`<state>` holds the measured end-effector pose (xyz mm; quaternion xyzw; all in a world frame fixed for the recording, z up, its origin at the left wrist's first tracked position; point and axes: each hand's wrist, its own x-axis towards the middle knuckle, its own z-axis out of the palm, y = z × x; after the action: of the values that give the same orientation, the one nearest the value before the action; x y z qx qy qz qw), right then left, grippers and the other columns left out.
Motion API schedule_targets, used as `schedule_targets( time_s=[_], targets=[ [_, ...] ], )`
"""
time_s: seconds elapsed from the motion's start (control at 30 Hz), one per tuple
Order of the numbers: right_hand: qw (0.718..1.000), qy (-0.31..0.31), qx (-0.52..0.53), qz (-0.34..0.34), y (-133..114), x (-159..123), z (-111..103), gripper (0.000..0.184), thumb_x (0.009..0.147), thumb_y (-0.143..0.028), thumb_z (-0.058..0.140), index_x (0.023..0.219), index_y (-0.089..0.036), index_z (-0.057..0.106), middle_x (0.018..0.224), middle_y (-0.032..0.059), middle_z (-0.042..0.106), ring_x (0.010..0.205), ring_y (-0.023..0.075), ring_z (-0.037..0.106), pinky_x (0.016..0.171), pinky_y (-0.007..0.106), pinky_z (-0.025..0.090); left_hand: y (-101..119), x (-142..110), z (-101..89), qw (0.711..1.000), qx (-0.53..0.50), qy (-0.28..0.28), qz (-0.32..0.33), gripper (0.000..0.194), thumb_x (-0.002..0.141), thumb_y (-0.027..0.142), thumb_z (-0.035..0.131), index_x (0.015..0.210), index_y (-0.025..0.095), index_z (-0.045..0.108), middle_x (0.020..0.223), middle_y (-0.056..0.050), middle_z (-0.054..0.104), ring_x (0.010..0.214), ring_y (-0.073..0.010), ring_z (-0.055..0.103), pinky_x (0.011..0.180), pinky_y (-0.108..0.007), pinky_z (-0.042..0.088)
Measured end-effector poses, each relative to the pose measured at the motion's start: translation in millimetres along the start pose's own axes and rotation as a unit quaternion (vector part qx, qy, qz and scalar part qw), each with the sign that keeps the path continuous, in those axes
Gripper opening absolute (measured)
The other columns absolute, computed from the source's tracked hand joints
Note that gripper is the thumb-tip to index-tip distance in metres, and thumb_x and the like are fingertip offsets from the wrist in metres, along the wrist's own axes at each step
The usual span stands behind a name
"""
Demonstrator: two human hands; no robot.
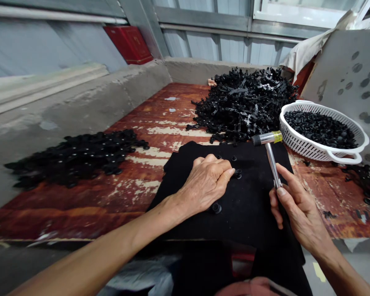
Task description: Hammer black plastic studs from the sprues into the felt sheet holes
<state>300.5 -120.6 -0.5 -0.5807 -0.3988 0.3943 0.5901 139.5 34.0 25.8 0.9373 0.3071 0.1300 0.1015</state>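
My left hand [208, 179] is closed over a black plastic part [238, 174] on a black cloth mat [253, 205]; most of the part is hidden under the fingers. Round ends of black plastic show around the hand, one of them a small wheel-like cap [216, 208] just below it. In my right hand [296, 205] is a small hammer [271, 158] with a metal handle, a dark face on one side and a yellow face on the other. Its head is raised above the mat's right side, apart from the part.
Behind the mat rises a big heap of black plastic parts [243, 102]. A white basket [314, 146] of small black pieces stands at the right. Stacked black parts [77, 158] lie at the left on the worn red-brown tabletop [135, 193]. A low concrete ledge [111, 94] borders it.
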Motion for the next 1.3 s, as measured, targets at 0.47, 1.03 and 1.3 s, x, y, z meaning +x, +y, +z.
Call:
schedule_targets(
  time_s=[0.47,1.03,1.3],
  targets=[
    [1.000,0.000,-0.005,0.001,-0.1,0.4,0.1,0.045,0.096,-0.041,0.050,0.140,-0.040,0.040,0.074,-0.0066,0.052,0.047,0.0056,0.047,0.039,0.015,0.042,-1.5,-0.7,3.9,1.000,0.007,0.012,0.011,0.032,0.095,0.026,0.039,0.073,0.018,0.061,0.070,-0.003,0.062,0.075,-0.0192,0.052,0.075,-0.036,0.037],
    [0.848,-0.083,-0.485,-0.197,-15.7,-18.0,-18.3,0.063,0.092,-0.009,0.037,0.152,-0.025,0.028,0.088,0.0072,0.066,0.063,0.0180,0.067,0.060,0.029,0.059,-4.3,-1.4,9.6,0.998,0.036,0.046,0.026,0.029,0.093,0.022,0.042,0.074,0.018,0.064,0.069,-0.004,0.063,0.075,-0.0216,0.051,0.075,-0.039,0.035],
    [0.827,-0.073,-0.501,-0.246,-18.1,-22.3,-16.3,0.069,0.093,-0.006,0.033,0.155,-0.026,0.012,0.082,0.0046,0.059,0.055,0.0167,0.061,0.048,0.027,0.054,-4.1,-1.6,11.7,0.998,0.038,0.053,0.027,0.030,0.094,0.023,0.042,0.072,0.018,0.061,0.069,-0.004,0.063,0.074,-0.0210,0.050,0.074,-0.039,0.034]
  ],
)
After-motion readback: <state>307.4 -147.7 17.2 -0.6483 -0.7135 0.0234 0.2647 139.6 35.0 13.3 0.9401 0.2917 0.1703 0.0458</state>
